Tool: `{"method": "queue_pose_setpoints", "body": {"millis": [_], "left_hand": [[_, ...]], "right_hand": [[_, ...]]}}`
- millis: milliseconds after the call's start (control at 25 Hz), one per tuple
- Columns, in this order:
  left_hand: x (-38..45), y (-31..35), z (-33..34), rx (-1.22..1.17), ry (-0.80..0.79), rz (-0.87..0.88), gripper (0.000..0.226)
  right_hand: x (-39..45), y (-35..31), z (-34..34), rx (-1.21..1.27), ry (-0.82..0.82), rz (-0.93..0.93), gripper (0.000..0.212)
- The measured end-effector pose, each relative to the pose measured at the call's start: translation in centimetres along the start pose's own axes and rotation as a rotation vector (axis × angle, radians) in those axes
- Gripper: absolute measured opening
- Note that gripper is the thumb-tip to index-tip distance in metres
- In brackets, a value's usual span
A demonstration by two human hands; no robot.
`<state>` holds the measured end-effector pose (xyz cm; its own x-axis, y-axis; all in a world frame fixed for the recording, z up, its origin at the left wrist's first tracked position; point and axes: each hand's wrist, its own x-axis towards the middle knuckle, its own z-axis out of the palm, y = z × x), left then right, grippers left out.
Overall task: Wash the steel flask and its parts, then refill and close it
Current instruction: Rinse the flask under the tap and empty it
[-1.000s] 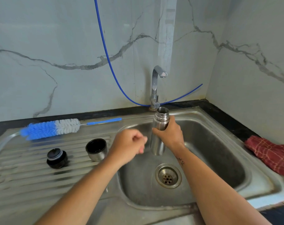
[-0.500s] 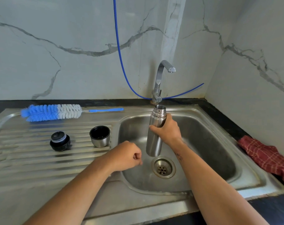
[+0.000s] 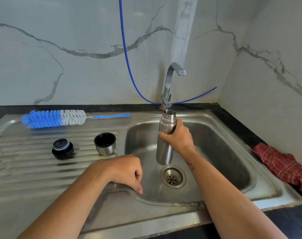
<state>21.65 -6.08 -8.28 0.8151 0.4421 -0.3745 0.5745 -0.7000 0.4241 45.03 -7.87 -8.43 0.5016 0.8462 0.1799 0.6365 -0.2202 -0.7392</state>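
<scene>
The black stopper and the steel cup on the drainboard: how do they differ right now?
The black stopper is dark plastic with a pale ring near its top; the steel cup has a shiny metal wall and a black lining. The stopper's top is closed, while the cup stands mouth up, showing its dark inside. The stopper sits farther left, the cup nearer the basin. Both stand upright on the ribbed drainboard, untouched by either hand.

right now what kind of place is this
Most likely a home kitchen sink area. A steel sink with a ribbed drainboard sits under a faucet, marble-look wall tiles stand behind it, and a bottle brush lies by the flask held by the right hand.
</scene>
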Motion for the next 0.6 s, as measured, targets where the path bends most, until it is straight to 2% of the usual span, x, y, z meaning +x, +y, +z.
{"method": "queue_pose_setpoints", "body": {"millis": [280, 440, 520, 600], "left_hand": [[0.15, -0.43, -0.08, -0.038, -0.021, -0.003, 0.031], [0.27, -0.46, -0.04, -0.053, -0.033, 0.002, 0.031], [0.29, -0.65, 0.02, -0.057, -0.036, -0.006, 0.03], [0.47, -0.62, 0.07, -0.053, -0.041, -0.01, 0.03]], "right_hand": [[0.22, 0.12, 0.11, 0.072, 0.046, -0.007, 0.056], [0.0, 0.54, 0.26, -0.007, -0.018, -0.019, 0.06], [0.08, 0.41, 0.37, -0.044, 0.054, -0.106, 0.063], [0.41, 0.49, 0.22, -0.198, 0.141, -0.22, 0.072]]}}
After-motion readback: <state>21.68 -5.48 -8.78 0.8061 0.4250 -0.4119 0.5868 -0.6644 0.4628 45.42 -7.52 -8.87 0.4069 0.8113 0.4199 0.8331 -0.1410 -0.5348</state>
